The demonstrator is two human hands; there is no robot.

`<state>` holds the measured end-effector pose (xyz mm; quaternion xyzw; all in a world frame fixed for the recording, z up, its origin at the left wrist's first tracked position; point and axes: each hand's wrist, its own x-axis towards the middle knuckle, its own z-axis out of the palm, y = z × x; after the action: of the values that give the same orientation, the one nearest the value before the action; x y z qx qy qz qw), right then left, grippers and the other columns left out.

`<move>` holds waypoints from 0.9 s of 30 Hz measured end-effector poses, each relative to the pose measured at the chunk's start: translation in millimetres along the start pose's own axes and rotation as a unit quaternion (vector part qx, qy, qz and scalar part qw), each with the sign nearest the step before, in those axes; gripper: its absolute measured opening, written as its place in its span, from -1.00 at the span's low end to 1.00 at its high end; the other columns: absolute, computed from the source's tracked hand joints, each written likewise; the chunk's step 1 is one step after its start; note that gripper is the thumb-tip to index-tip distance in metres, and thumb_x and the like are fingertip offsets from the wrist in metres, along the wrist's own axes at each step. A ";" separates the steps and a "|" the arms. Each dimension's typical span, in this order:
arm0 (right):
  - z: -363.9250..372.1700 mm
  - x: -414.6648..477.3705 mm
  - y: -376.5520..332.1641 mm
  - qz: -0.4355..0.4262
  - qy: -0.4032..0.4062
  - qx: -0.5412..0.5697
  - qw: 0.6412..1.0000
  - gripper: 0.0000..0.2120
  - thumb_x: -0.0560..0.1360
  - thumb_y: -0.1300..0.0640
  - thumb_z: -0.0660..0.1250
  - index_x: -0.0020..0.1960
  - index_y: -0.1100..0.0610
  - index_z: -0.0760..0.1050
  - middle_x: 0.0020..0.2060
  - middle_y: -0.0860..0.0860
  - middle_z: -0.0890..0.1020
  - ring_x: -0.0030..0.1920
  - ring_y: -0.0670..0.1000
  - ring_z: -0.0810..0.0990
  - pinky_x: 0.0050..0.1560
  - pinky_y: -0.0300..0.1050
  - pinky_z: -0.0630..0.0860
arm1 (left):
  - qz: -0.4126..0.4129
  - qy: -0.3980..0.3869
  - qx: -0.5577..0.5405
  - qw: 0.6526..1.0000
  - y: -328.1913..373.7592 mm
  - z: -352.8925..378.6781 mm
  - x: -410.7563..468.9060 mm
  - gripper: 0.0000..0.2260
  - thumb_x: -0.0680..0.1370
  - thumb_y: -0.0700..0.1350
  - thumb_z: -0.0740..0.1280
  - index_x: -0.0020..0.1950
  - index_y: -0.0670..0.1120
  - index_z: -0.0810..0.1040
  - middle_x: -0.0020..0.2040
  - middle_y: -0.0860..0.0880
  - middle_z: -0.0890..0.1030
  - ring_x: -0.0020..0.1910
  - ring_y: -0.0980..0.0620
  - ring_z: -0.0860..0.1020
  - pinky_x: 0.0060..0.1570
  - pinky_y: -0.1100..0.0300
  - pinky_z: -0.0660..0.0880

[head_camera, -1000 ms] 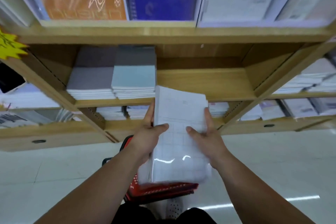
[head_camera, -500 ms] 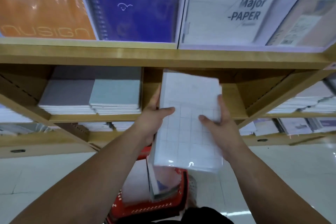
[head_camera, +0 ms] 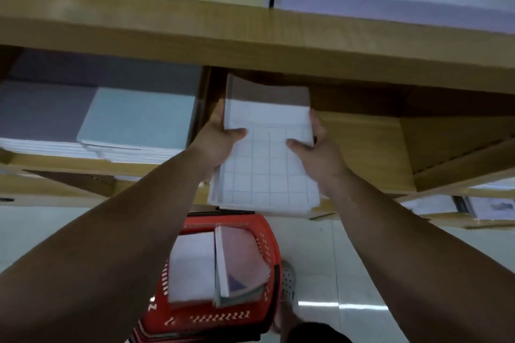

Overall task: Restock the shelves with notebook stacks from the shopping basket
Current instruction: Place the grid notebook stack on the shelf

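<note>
A wrapped stack of white grid-printed notebooks (head_camera: 267, 164) lies half inside the wooden shelf compartment (head_camera: 362, 147), its far end under the upper board. My left hand (head_camera: 220, 139) grips its left edge with the thumb on top. My right hand (head_camera: 315, 147) grips the right edge the same way. Below on the floor stands the red shopping basket (head_camera: 270, 234) with more notebook stacks (head_camera: 195, 270) inside, one white and one with a pinkish cover.
To the left in the same shelf row lie a grey stack (head_camera: 41, 111) and a pale blue stack (head_camera: 139, 120). The thick upper shelf board (head_camera: 250, 36) hangs close over the compartment. Lower right shelves (head_camera: 487, 203) hold more paper goods. Shiny tiled floor lies below.
Both hands have pushed the grid notebook stack up and forward from above the basket into the shelf compartment. The view has moved closer to the shelf.
</note>
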<state>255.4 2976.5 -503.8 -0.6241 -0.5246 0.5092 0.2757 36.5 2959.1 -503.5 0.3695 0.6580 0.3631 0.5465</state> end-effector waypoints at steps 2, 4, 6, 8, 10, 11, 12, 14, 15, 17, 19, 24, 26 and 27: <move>0.2 1.7 -1.4 -0.001 -0.006 0.002 1.000 -0.27 0.60 0.21 0.41 0.63 -0.20 0.19 0.33 -0.12 0.61 0.23 -0.10 0.62 0.14 -0.20 0.59 | 0.004 0.015 0.061 0.998 4.4 -2.1 -3.0 -0.31 0.62 -0.12 0.39 0.62 0.27 0.14 0.33 0.13 0.59 0.26 -0.01 0.59 0.27 -0.01 0.55; 0.9 -1.2 -4.3 0.000 -0.010 0.007 1.000 -0.27 0.61 0.20 0.40 0.64 -0.21 0.16 0.37 -0.10 0.59 0.28 -0.06 0.59 0.18 -0.16 0.59 | 0.014 0.031 0.191 0.981 11.7 -5.0 -7.0 -0.29 0.64 -0.02 0.36 0.66 0.24 0.03 0.34 0.10 0.57 0.14 -0.02 0.60 0.08 0.13 0.55; 2.6 -8.6 -4.3 0.002 -0.011 0.017 1.000 -0.28 0.62 0.19 0.39 0.62 -0.24 0.17 0.36 -0.10 0.59 0.29 -0.04 0.59 0.23 -0.05 0.59 | -0.001 0.034 0.291 0.956 16.5 -7.4 -13.7 -0.26 0.65 0.05 0.33 0.68 0.19 -0.08 0.39 0.00 0.57 -0.08 0.01 0.57 -0.07 0.17 0.50; 5.0 -20.4 -2.2 0.001 -0.003 0.022 1.000 -0.32 0.63 0.17 0.37 0.61 -0.25 0.18 0.34 -0.12 0.60 0.28 -0.04 0.60 0.23 -0.05 0.59 | -0.016 0.016 0.308 0.951 14.9 -7.3 -22.4 -0.18 0.64 0.06 0.34 0.68 0.19 -0.18 0.41 -0.08 0.56 -0.15 0.02 0.58 -0.05 0.13 0.52; 6.8 -34.4 5.5 0.000 0.007 0.032 0.999 -0.38 0.63 0.14 0.37 0.58 -0.23 0.24 0.29 -0.17 0.63 0.23 -0.11 0.63 0.18 -0.13 0.61 | 0.007 0.001 0.293 0.956 4.2 -4.8 -42.8 -0.10 0.58 0.10 0.41 0.67 0.21 -0.20 0.46 -0.07 0.51 0.09 -0.07 0.63 0.07 0.07 0.58; 7.1 -42.5 9.8 -0.002 0.008 0.035 0.999 -0.44 0.64 0.13 0.37 0.55 -0.20 0.29 0.24 -0.21 0.64 0.18 -0.18 0.63 0.10 -0.23 0.62 | 0.029 0.003 0.296 0.955 -5.2 -2.4 -56.1 -0.03 0.50 0.19 0.46 0.66 0.24 -0.18 0.52 -0.06 0.44 0.28 -0.12 0.57 0.19 0.02 0.57; 7.2 -50.9 13.5 -0.003 0.008 0.036 0.999 -0.49 0.64 0.11 0.36 0.51 -0.19 0.32 0.19 -0.26 0.63 0.14 -0.24 0.62 0.00 -0.36 0.59 | 0.046 0.009 0.325 0.945 -14.3 0.3 -70.8 0.04 0.41 0.29 0.49 0.64 0.27 -0.17 0.58 -0.05 0.32 0.44 -0.16 0.45 0.31 -0.08 0.53; 6.6 -64.3 20.1 -0.002 0.000 0.040 0.999 -0.55 0.65 0.09 0.34 0.44 -0.25 0.32 0.17 -0.32 0.60 0.11 -0.29 0.58 -0.09 -0.42 0.54 | 0.072 -0.001 0.443 0.894 -33.9 6.2 -96.8 0.12 0.28 0.44 0.49 0.60 0.35 -0.20 0.68 -0.03 -0.04 0.61 -0.22 0.13 0.50 -0.21 0.33; 6.2 -66.9 24.3 0.001 -0.001 0.042 0.999 -0.53 0.65 0.08 0.33 0.47 -0.28 0.30 0.19 -0.32 0.59 0.13 -0.28 0.56 -0.03 -0.35 0.55 | 0.094 -0.010 0.506 0.857 -42.0 8.7 -105.6 0.11 0.28 0.49 0.46 0.59 0.37 -0.22 0.67 -0.04 -0.20 0.63 -0.24 0.00 0.56 -0.21 0.20; 7.8 -68.1 30.5 0.000 0.002 0.046 0.999 -0.46 0.66 0.06 0.32 0.54 -0.29 0.24 0.29 -0.28 0.58 0.21 -0.24 0.54 0.11 -0.20 0.53 | 0.138 0.002 0.589 0.797 -55.3 11.5 -111.2 0.05 0.36 0.48 0.40 0.60 0.37 -0.25 0.62 -0.13 -0.35 0.63 -0.26 -0.12 0.61 -0.21 -0.02; 13.4 -67.3 32.2 0.000 0.008 0.055 0.998 -0.42 0.67 0.05 0.30 0.58 -0.30 0.18 0.34 -0.26 0.55 0.25 -0.24 0.53 0.17 -0.18 0.52 | 0.189 0.042 0.623 0.758 -64.6 8.6 -102.7 0.01 0.44 0.32 0.47 0.61 0.33 -0.21 0.63 -0.22 -0.28 0.63 -0.33 -0.08 0.59 -0.23 -0.07; 26.9 -57.7 29.5 -0.001 0.030 0.075 0.997 -0.43 0.67 0.08 0.31 0.58 -0.27 0.21 0.32 -0.24 0.59 0.23 -0.20 0.58 0.16 -0.17 0.57 | 0.235 0.054 0.681 0.691 -68.5 -6.8 -83.1 0.01 0.45 0.09 0.53 0.67 0.19 -0.10 0.66 -0.28 -0.08 0.59 -0.35 0.09 0.56 -0.24 0.04; 29.0 -50.3 25.8 -0.005 0.028 0.078 0.997 -0.44 0.66 0.11 0.33 0.56 -0.26 0.28 0.29 -0.22 0.62 0.24 -0.15 0.61 0.22 -0.07 0.61 | 0.250 0.066 0.707 0.658 -68.0 -11.5 -81.9 0.01 0.43 0.17 0.52 0.68 0.16 -0.08 0.66 -0.30 -0.01 0.52 -0.33 0.14 0.53 -0.23 0.14; 29.3 -46.5 23.3 -0.004 0.025 0.081 0.996 -0.45 0.65 0.13 0.34 0.55 -0.25 0.31 0.28 -0.22 0.63 0.25 -0.13 0.62 0.24 -0.04 0.61 | 0.253 0.073 0.716 0.647 -67.7 -13.5 -80.1 0.01 0.42 0.20 0.51 0.68 0.14 -0.05 0.65 -0.30 0.03 0.48 -0.31 0.18 0.48 -0.22 0.19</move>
<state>240.2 2920.5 -517.8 -0.6103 -0.4770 0.5330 0.3406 27.5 2856.0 -525.2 0.7702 0.6319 -0.0705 -0.0511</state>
